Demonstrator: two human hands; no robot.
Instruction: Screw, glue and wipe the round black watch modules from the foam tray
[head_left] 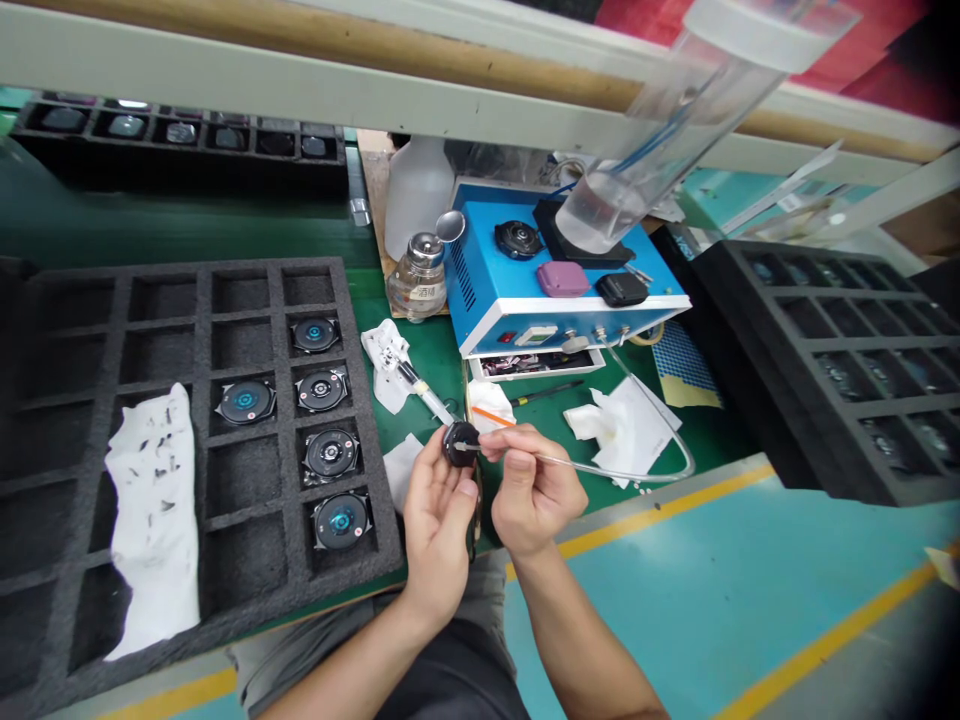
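Observation:
My left hand (442,515) holds a round black watch body (460,444) between its fingers and thumb, near the bench's front edge. In my right hand (534,487) is the end of a clear thin tube (600,470), pinched by thumb and fingers, with its tip at the watch body. The tube loops right and back up to a blue machine (480,260). To the left, a black foam tray (296,465) carries several round watch bodies and a stained white cloth (154,520). An orange stick (493,416) lies just behind my right hand.
A glass bottle with a metal lid (418,280) and a white bottle (420,190) stand behind my hands. Stacked foam trays (817,440) rise at the right. White wipes (626,430) lie before the machine. A shelf beam (300,80) crosses above.

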